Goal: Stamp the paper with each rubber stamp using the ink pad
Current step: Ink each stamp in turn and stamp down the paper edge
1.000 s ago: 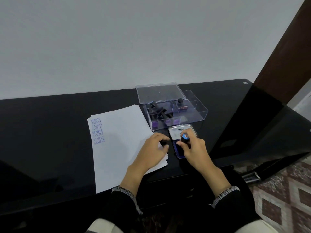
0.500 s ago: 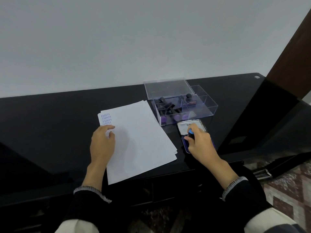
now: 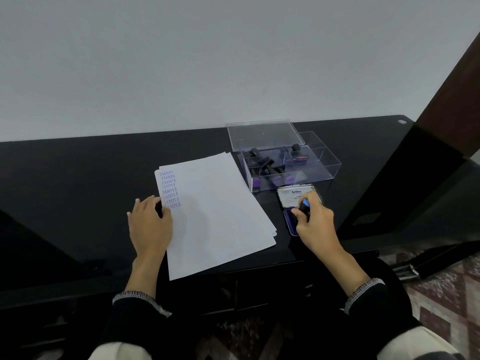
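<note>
- Nearest me, my two black sleeves (image 3: 376, 302) with their pale knitted cuffs reach in over the front edge of the black desk (image 3: 65, 183).
- My left hand (image 3: 150, 224) lies flat on the left edge of the paper (image 3: 215, 209), fingers straight and relaxed, pinning the sheet down and holding nothing.
- The paper is a small stack of white sheets, skewed on the desk, with its near corner jutting toward me.
- Just beyond my left fingertips, in the paper's far-left corner, runs a column of blue SAMPLE prints (image 3: 169, 189); the farthest ones read upside down.
- Right of the paper, my right hand (image 3: 315, 224) is curled round a rubber stamp (image 3: 303, 206) with a black handle and blue tip, pressing it down on the ink pad (image 3: 291, 224).
- The ink pad sits just off the paper's right edge, its blue bed half hidden under my hand, its white-labelled lid (image 3: 296, 196) open on the far side.
- Beyond the ink pad, touching or nearly so, stands the clear plastic box (image 3: 319, 172), with several more stamps (image 3: 267, 167) lying in its left compartment and one upright in a back compartment.
- The box's clear lid (image 3: 262, 133) is propped over its far-left corner.
- Behind everything rises a plain grey wall (image 3: 207, 61).
</note>
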Available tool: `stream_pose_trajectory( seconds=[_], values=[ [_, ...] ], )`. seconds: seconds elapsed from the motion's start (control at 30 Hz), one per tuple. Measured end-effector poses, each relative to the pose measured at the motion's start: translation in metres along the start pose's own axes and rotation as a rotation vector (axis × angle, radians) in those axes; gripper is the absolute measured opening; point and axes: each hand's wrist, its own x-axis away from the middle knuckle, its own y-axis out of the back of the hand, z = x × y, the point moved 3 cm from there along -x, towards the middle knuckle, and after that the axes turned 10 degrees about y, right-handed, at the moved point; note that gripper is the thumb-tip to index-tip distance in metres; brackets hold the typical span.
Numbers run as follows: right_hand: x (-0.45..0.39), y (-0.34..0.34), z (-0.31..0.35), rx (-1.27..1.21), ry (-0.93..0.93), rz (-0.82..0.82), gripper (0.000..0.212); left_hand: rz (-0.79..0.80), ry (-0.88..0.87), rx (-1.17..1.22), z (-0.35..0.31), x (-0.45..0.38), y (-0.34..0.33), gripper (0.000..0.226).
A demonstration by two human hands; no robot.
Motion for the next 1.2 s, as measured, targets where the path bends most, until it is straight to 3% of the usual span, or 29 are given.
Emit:
stream_pose_trajectory(
  seconds=[0.17, 0.37, 0.63, 0.77, 0.9, 1.0, 1.2],
  values=[
    [0.001, -0.005, 0.009, 0.092, 0.071, 0.028, 0.02, 0.021, 0.025, -0.004, -0.002, 0.001, 0.003, 0.033],
    [-0.001, 0.001, 0.007, -0.012, 0.014, 0.002, 0.021, 0.09, 0.006, -0.033, 0.0, -0.003, 0.004, 0.042],
    [0.001, -0.008, 0.009, 0.076, 0.077, 0.027, 0.024, 0.113, -0.029, 0.029, 0.001, -0.002, 0.005, 0.038],
    [-0.001, 0.005, -0.012, -0.192, -0.07, -0.025, 0.014, 0.088, 0.004, 0.065, -0.005, 0.001, 0.009, 0.037],
    [0.002, 0.017, -0.03, -0.465, -0.254, -0.197, 0.018, 0.069, 0.011, 0.022, -0.01, 0.003, 0.009, 0.037],
    [0.0, 0.02, -0.031, -0.522, -0.309, -0.25, 0.012, 0.064, 0.017, 0.028, -0.009, 0.003, 0.009, 0.037],
    [-0.004, 0.016, -0.028, -0.511, -0.323, -0.175, 0.012, 0.063, 0.032, 0.07, -0.005, 0.001, 0.008, 0.037]
  ],
)
